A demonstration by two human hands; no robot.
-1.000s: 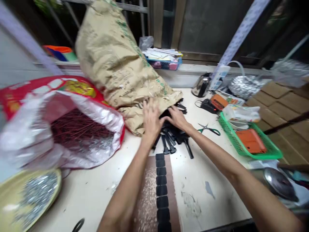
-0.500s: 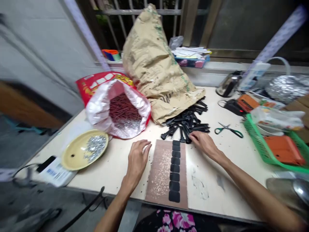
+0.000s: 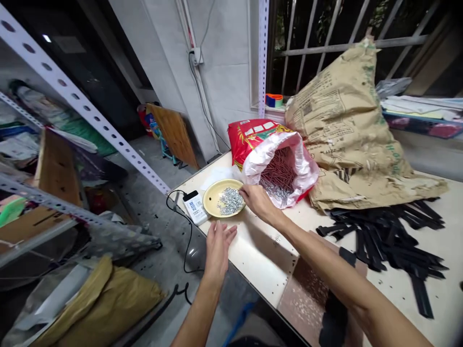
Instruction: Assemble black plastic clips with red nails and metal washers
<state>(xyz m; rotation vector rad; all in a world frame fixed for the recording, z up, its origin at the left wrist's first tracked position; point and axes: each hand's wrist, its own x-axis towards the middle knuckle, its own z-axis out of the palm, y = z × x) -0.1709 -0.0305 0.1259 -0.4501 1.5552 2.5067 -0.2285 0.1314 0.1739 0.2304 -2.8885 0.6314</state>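
Observation:
My right hand reaches across to the right rim of a shallow yellow bowl, its thumb and fingers closed together. What is between the fingertips, if anything, is hidden. Small shiny silver metal pieces lie heaped in the bowl. Just in front of the bowl is my left hand, fingers apart and holding nothing. Beside the right hand, an open red bag shows long reddish-brown rods and more silver pieces. Below my right forearm lies a brown board with dark flat pieces on it, partly covered.
Black plastic parts are piled on the right of the table, before a large brown paper sack. A white box with a cable touches the bowl's left side. The table edge and a perforated metal post border the left.
The view has swung left. My right hand has gone from the black parts across to the yellow bowl, and its fingers are closed. My left hand has moved left, nearer the bowl.

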